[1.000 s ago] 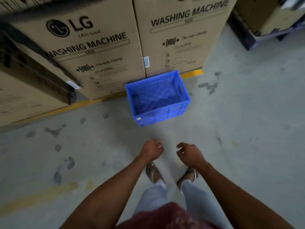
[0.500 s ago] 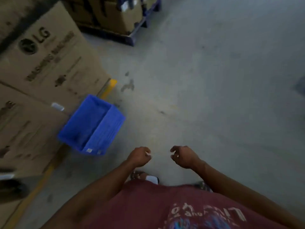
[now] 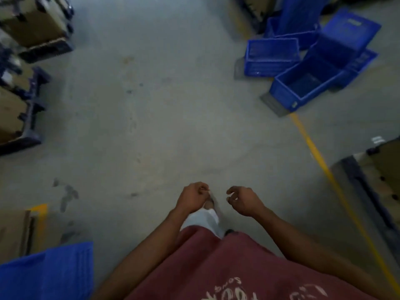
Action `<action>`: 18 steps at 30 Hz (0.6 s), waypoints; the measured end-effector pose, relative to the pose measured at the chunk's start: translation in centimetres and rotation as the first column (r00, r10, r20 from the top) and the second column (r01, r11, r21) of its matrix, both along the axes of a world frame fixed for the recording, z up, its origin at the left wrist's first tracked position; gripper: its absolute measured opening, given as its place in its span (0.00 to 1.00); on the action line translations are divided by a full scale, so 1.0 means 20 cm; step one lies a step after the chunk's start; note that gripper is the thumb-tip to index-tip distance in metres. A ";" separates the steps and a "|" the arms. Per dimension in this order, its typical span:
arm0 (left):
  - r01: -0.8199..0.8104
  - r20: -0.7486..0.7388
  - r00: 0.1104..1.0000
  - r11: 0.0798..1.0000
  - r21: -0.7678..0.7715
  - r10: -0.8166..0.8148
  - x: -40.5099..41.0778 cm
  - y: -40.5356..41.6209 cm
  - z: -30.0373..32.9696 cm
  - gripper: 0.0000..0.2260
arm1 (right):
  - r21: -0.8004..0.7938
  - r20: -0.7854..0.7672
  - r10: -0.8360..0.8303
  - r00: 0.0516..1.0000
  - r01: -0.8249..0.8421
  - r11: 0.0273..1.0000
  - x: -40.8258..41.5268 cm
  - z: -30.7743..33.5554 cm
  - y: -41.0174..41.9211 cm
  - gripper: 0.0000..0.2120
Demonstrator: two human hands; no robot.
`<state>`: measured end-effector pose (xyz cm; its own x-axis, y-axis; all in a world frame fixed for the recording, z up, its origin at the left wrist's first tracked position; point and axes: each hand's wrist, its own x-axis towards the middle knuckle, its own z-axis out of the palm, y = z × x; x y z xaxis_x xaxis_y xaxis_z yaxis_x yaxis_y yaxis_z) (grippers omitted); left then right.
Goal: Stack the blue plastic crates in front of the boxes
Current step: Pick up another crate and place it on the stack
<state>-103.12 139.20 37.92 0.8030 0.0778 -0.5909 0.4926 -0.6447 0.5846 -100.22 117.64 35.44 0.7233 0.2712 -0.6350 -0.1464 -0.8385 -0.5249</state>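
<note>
1. Walking empty-handed across the concrete floor; no crate carried.
2. Left hand: fingers loosely curled, holding nothing. Right hand: fingers loosely curled, likewise holding nothing. Both grips idle, close together at waist level above one foot.
3. Pile of blue crates lying ahead and to the right, well apart from both hands, beside the far end of the yellow floor line. Judged the source of the next pick.
4. Nearest crate sitting upright and open-topped at the pile's near edge, long axis running diagonally from near-left to far-right. Second crate just beyond and left of it, tilted toward the viewer. Others behind leaning or overturned; exact count unclear through blur.
5. Right hand the nearer to the pile; approach judged to call for a forward-right heading, with both hands then needed on the crate's short ends.
6. Placed crate visible at the lower left corner, just beside a cardboard box; judged the stack's base.
7. Palletised cartons along the left edge; not part of the task.
</note>
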 end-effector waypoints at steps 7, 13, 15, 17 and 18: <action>0.081 0.039 0.996 0.995 -0.061 -0.078 1.04 -0.23 -0.06 0.10 | 0.013 0.052 -0.276 0.960 0.276 0.961 0.74 -0.01 -0.34 0.14; 0.163 0.049 0.986 0.978 -0.128 -0.158 1.92 -0.46 0.05 0.09 | -0.021 0.102 -0.406 0.908 0.410 0.912 1.45 0.08 -0.60 0.13; 0.185 0.053 0.982 0.973 -0.140 -0.179 2.19 -0.55 0.09 0.08 | -0.006 0.127 -0.448 0.885 0.453 0.892 1.66 0.12 -0.67 0.13; 0.211 0.048 0.977 0.967 -0.145 -0.206 2.45 -0.65 0.10 0.07 | 0.016 0.153 -0.496 0.854 0.500 0.866 1.87 0.14 -0.76 0.12; 0.214 0.040 0.977 0.965 -0.155 -0.210 2.58 -0.71 0.10 0.07 | 0.023 0.157 -0.522 0.838 0.525 0.851 1.97 0.14 -0.82 0.12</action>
<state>-51.49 124.92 40.02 0.8047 -0.1881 -0.5631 0.3396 -0.6321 0.6965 -60.73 101.28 38.19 0.8416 -0.1868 -0.5068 -0.4864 -0.6700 -0.5608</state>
